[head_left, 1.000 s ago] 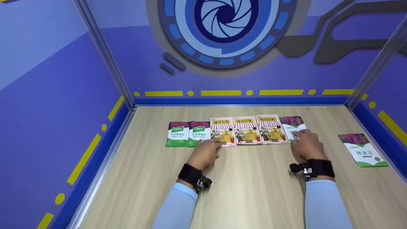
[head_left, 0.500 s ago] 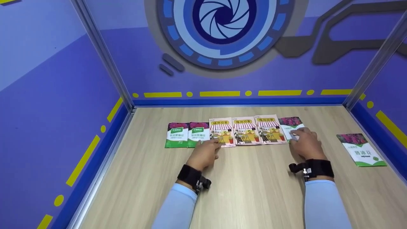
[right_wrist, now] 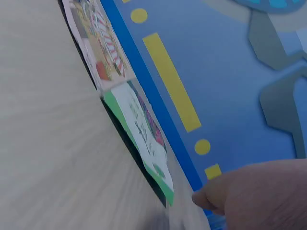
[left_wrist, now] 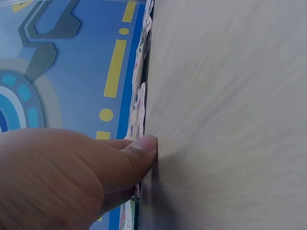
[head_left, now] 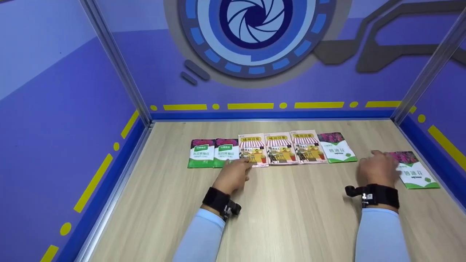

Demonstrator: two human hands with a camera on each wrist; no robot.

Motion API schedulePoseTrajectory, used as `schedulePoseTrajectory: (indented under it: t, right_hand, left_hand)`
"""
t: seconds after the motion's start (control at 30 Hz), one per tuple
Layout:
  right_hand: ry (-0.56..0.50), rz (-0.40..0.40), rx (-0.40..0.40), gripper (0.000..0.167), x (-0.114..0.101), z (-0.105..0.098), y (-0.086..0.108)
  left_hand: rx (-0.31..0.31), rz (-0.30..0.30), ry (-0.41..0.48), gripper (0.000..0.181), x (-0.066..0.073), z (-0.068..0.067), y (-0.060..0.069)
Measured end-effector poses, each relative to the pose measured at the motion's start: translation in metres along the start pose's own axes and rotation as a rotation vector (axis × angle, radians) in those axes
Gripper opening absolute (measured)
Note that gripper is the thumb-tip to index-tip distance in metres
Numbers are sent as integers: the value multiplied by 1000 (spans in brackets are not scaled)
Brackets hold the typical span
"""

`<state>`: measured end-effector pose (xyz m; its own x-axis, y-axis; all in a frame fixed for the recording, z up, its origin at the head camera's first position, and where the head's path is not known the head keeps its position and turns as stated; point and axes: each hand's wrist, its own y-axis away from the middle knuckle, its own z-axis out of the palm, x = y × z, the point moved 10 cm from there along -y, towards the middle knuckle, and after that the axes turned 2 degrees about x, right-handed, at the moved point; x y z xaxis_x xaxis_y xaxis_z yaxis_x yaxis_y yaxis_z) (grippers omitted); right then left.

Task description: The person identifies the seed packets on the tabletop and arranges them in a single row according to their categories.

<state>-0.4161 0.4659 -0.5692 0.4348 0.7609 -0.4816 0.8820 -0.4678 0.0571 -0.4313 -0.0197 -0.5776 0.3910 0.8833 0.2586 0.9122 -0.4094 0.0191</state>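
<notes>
A row of seed packets lies on the table in the head view. At its left end are two green-and-white packets (head_left: 201,154) with purple flowers. Beside them lie three pink packets (head_left: 280,149) picturing a striped awning. A white seed packet (head_left: 336,148) with a green edge ends the row on the right. My left hand (head_left: 232,177) rests at the lower edge of the leftmost pink packet, fingertips touching it. My right hand (head_left: 378,169), slightly blurred, is beside a separate white packet (head_left: 415,171) and covers its left edge; its fingertips are hidden, and I see nothing held.
The wooden table (head_left: 291,218) is bounded by a blue-purple back wall (head_left: 156,72), with side walls left and right. Metal rails (head_left: 120,69) run up the corners. Each wrist wears a black strap (head_left: 216,199) with a small camera.
My right hand has left the white packet at the row's right end and moved right to the separate packet. The left hand stays in place.
</notes>
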Motion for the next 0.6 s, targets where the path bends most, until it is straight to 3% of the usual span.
schedulePoseTrajectory:
  t: [0.13, 0.27, 0.33, 0.47, 0.6]
  right_hand:
    - [18, 177, -92, 76, 29, 0, 2]
    - [40, 253, -158, 80, 42, 3, 2]
    - [44, 243, -164, 79, 40, 4, 1]
    - [-2, 145, -140, 78, 26, 7, -4]
    - [-94, 100, -34, 73, 19, 1, -4]
  left_hand:
    - [4, 3, 0, 59, 1, -1, 1]
    - [1, 2, -9, 59, 1, 0, 1]
    - [-1, -1, -9, 59, 1, -1, 0]
    - [-5, -4, -1, 60, 0, -1, 0]
    - [-3, -2, -16, 60, 0, -1, -1]
